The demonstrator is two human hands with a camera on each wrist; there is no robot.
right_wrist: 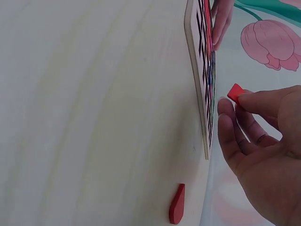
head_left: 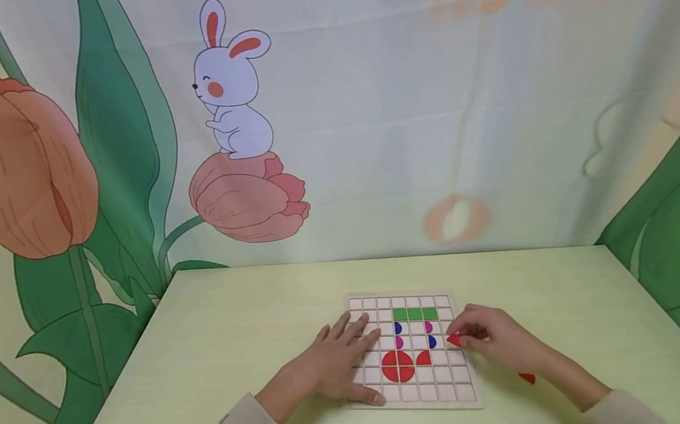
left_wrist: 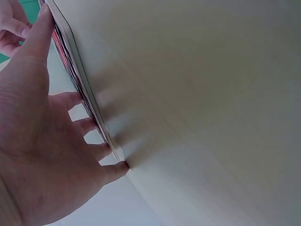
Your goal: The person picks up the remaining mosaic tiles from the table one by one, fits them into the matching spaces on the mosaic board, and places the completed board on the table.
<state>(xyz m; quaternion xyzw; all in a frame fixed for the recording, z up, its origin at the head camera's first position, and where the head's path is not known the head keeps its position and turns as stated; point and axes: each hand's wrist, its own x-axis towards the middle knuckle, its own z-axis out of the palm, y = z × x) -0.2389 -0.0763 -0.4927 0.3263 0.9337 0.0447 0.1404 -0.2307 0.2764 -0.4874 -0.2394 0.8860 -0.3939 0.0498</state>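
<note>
Midway between the side edges of a pale table (head_left: 233, 322): one gridded wooden board (head_left: 443, 374), liable to skid if bumped unsupported. Left hand (head_left: 340, 355): fingers spread over the board's left edge; lifting it could lose that steadying. Right hand (head_left: 486, 332): thumb and finger pinching a red piece (head_left: 453, 340), apparently a quarter-disc, at the board's right edge; a slanted release could seat it askew. Loose red piece (head_left: 527, 378): on the table, off the board's right edge; a dropped wrist could sweep it away. Blue half-disc (head_left: 432, 342): near the pinched piece; straying fingertips could dislodge it.
</note>
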